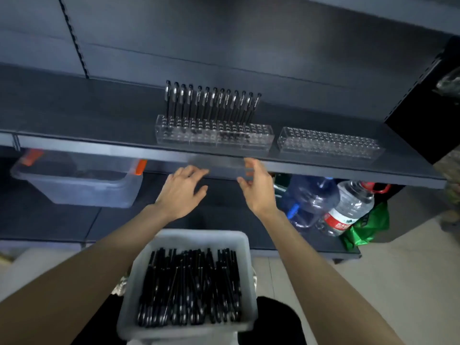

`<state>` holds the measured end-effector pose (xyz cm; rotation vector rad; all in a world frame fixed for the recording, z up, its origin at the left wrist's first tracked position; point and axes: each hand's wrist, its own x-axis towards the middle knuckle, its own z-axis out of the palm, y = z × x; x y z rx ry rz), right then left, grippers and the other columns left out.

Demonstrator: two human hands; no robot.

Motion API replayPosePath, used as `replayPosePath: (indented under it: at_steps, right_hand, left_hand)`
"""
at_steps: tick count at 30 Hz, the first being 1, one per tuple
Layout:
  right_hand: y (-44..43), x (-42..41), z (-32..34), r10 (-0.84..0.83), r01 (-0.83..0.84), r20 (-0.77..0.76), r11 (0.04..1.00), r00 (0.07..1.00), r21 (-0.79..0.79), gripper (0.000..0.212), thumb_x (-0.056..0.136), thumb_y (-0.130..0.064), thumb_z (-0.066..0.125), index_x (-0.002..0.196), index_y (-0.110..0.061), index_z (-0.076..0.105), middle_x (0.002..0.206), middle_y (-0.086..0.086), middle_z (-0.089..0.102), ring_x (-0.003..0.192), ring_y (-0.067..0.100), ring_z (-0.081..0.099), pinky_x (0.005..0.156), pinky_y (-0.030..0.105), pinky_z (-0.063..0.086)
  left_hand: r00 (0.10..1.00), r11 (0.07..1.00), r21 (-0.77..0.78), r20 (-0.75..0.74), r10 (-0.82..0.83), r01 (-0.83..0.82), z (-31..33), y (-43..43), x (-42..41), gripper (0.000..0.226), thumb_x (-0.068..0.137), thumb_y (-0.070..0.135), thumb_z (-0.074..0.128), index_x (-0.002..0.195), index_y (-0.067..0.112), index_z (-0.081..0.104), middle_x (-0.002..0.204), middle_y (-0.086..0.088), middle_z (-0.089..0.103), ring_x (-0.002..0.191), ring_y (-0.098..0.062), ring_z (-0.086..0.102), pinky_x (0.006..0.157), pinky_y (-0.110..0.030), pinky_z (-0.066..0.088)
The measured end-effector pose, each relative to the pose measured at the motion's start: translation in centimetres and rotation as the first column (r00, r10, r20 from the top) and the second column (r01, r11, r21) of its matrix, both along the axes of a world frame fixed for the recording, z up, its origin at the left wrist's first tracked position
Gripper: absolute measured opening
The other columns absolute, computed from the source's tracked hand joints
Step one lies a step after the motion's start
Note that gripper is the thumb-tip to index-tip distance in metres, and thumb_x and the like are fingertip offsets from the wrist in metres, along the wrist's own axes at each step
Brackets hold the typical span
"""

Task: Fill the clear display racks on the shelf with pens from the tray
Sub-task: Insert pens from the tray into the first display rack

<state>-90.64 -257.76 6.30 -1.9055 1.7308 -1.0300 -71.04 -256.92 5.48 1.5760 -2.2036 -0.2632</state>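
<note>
The left hand [183,189] and right hand [257,185] hover near the shelf [99,120] edge, each grip wide and empty. Pens [191,287] lie in the tray [199,236] (the left rack [214,136] holds one row). Next, probably, a hand must go down for a pen.

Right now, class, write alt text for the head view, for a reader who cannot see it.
The left hand and right hand reach toward the edge of a dark shelf bearing a clear rack with one row of pens and an empty rack. Below is a white tray full of black pens.
</note>
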Motion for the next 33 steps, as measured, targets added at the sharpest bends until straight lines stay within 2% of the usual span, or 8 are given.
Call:
replayPosePath:
  at_steps: [4, 8, 13, 16, 19, 22, 28, 33]
  right_hand:
    - [5.2, 1.0, -7.3, 0.025, -0.014, -0.046, 0.976, 0.999, 0.219, 0.041, 0.088, -0.008, 0.06, 0.128, -0.011, 0.05, 0.123, 0.008, 0.055, 0.107, 0.023, 0.058, 0.089, 0.044, 0.049]
    - [9.3, 1.9, -13.9, 0.058, -0.004, -0.112, 0.901, 0.992, 0.435, 0.041, 0.091, -0.011, 0.057, 0.131, -0.011, 0.048, 0.127, 0.01, 0.054, 0.109, 0.026, 0.057, 0.095, 0.038, 0.045]
    - [12.7, 2.9, -19.9, 0.131, 0.015, -0.173, 0.755, 0.976, 0.656, 0.046, 0.093, -0.017, 0.057, 0.136, -0.013, 0.042, 0.137, 0.008, 0.047, 0.126, 0.026, 0.045, 0.103, 0.037, 0.04]
    - [13.8, 3.5, -22.5, 0.139, 0.024, -0.166, 0.694, 0.976, 0.719, 0.05, 0.094, -0.022, 0.055, 0.14, -0.012, 0.037, 0.139, 0.01, 0.044, 0.129, 0.028, 0.042, 0.104, 0.04, 0.039]
    - [14.0, 4.2, -24.1, 0.106, 0.047, -0.162, 0.682, 0.981, 0.73, 0.052, 0.097, -0.032, 0.049, 0.142, -0.01, 0.034, 0.14, 0.012, 0.041, 0.129, 0.029, 0.041, 0.103, 0.039, 0.038]
    - [13.7, 4.7, -25.2, 0.054, 0.104, -0.202, 0.713, 0.978, 0.693, 0.045, 0.098, -0.038, 0.043, 0.134, -0.009, 0.043, 0.131, 0.013, 0.046, 0.12, 0.03, 0.047, 0.094, 0.036, 0.042]
    - [13.5, 4.9, -25.7, -0.045, 0.169, -0.209, 0.758, 0.977, 0.629, 0.026, 0.098, -0.022, 0.047, 0.112, -0.003, 0.06, 0.112, 0.016, 0.058, 0.102, 0.032, 0.057, 0.08, 0.033, 0.044]
    - [12.8, 3.2, -22.0, -0.209, 0.179, 0.0, 0.837, 0.978, 0.517, 0.017, 0.088, -0.015, 0.066, 0.099, -0.002, 0.068, 0.093, 0.01, 0.07, 0.083, 0.023, 0.066, 0.077, 0.027, 0.053]
  left_hand:
    - [0.997, 0.972, 0.231, 0.078, 0.012, -0.03, -5.1, 4.2, 1.4, 0.049, 0.095, 0.031, 0.047, 0.142, 0.019, 0.037, 0.138, -0.007, 0.043, 0.125, -0.028, 0.04, 0.1, -0.04, 0.033]
    - [0.993, 0.896, 0.437, 0.114, 0.034, -0.08, -11.1, 7.5, 2.4, 0.05, 0.096, 0.034, 0.045, 0.143, 0.022, 0.034, 0.143, -0.006, 0.037, 0.129, -0.028, 0.036, 0.104, -0.039, 0.03]
    - [0.994, 0.816, 0.571, 0.105, 0.044, -0.097, -17.8, 11.0, 3.4, 0.053, 0.094, 0.036, 0.047, 0.143, 0.02, 0.033, 0.141, -0.006, 0.039, 0.129, -0.026, 0.037, 0.104, -0.04, 0.035]
    - [0.991, 0.751, 0.651, 0.135, 0.023, -0.106, -20.2, 12.4, 3.5, 0.056, 0.096, 0.036, 0.045, 0.146, 0.019, 0.028, 0.149, -0.004, 0.028, 0.136, -0.025, 0.029, 0.107, -0.041, 0.033]
    - [0.985, 0.708, 0.694, 0.171, 0.015, -0.131, -22.0, 13.5, 3.4, 0.057, 0.096, 0.04, 0.042, 0.147, 0.021, 0.024, 0.155, -0.001, 0.017, 0.141, -0.023, 0.016, 0.111, -0.043, 0.027]
    - [0.976, 0.722, 0.673, 0.219, 0.009, -0.158, -23.2, 14.2, 3.3, 0.056, 0.096, 0.043, 0.039, 0.147, 0.025, 0.023, 0.156, 0.003, 0.014, 0.143, -0.02, 0.011, 0.11, -0.043, 0.025]
    - [0.985, 0.724, 0.674, 0.168, 0.042, -0.146, -23.0, 13.8, 3.6, 0.054, 0.097, 0.041, 0.04, 0.146, 0.024, 0.026, 0.155, 0.003, 0.019, 0.141, -0.02, 0.018, 0.109, -0.045, 0.026]
    - [0.997, 0.838, 0.539, 0.042, 0.067, -0.079, -19.6, 12.3, 3.1, 0.057, 0.097, 0.03, 0.044, 0.148, 0.02, 0.02, 0.156, 0.0, 0.013, 0.141, -0.023, 0.018, 0.109, -0.045, 0.027]
